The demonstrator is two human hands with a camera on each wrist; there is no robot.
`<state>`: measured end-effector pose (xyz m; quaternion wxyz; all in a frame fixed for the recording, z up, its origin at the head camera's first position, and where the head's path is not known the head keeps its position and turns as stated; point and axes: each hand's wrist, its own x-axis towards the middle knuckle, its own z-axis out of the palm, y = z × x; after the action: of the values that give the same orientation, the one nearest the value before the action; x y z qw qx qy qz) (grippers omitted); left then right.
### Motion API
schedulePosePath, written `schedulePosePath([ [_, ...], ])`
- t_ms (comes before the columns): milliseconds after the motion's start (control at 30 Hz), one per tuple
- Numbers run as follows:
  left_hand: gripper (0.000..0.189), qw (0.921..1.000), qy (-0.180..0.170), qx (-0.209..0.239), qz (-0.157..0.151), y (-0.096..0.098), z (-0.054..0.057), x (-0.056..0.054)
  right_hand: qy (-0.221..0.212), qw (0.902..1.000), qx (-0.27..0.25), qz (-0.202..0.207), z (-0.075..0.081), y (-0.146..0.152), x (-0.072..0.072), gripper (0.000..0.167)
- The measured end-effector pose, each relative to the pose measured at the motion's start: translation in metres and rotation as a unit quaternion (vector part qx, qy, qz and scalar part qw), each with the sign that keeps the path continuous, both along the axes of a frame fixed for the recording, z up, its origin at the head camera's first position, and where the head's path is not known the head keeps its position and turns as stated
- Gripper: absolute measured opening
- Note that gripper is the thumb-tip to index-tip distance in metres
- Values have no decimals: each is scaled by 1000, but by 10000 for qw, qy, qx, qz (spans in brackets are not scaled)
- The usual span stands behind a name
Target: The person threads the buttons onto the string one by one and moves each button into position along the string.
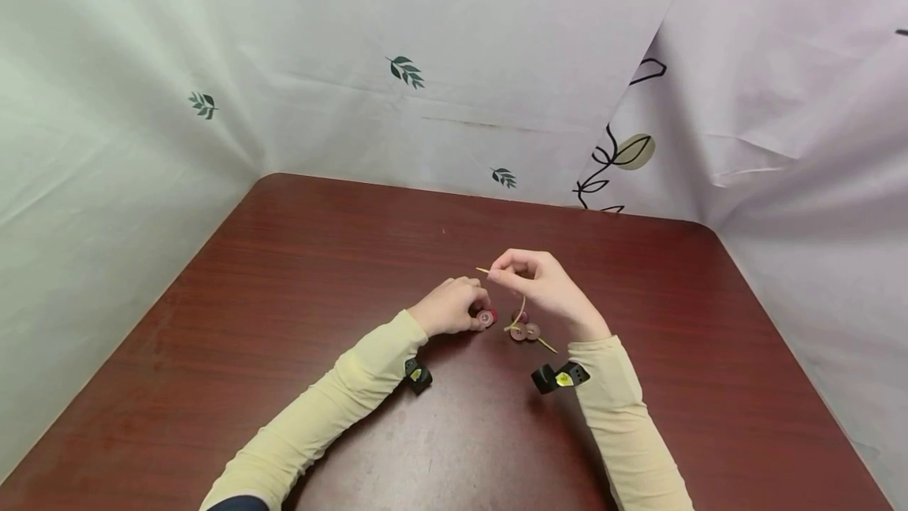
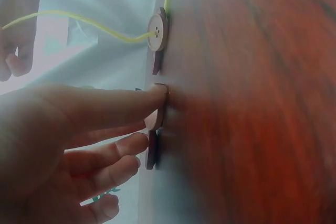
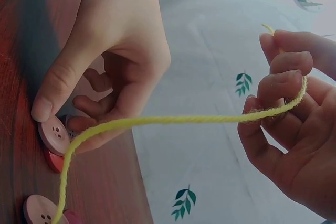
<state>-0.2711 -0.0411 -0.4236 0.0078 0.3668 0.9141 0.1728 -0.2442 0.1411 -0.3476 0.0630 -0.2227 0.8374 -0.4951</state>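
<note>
My left hand [image 1: 451,306] is low over the table, pinching a pale pink four-hole button [image 3: 54,136] between thumb and fingers. A red button [image 3: 54,162] lies partly beneath that one. Higher up and to the right, my right hand [image 1: 545,284] pinches a yellow yarn [image 3: 184,119] close to its tip, which sticks out past the fingers. From there the yarn hangs down and runs into a hole of another pink button [image 2: 157,32] on the table. Its other end pokes out beyond these buttons.
Beside the threaded button lies a second pink button [image 1: 532,330], with a darker one [image 1: 521,316] just behind. The brown wooden table [image 1: 340,259] ends at a pale curtain [image 1: 319,124] with leaf prints. Each wrist bears a small black camera.
</note>
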Motion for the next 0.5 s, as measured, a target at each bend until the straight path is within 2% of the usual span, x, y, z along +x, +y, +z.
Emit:
schedulePosePath([
  [333,11,9996,275,-95,-73,1,6,5,-7,10000,13,46,-3,-1,-1,15],
  [500,13,9989,431,-206,14,1,5,6,-39,10000,20,38,-5,-2,-2,16],
])
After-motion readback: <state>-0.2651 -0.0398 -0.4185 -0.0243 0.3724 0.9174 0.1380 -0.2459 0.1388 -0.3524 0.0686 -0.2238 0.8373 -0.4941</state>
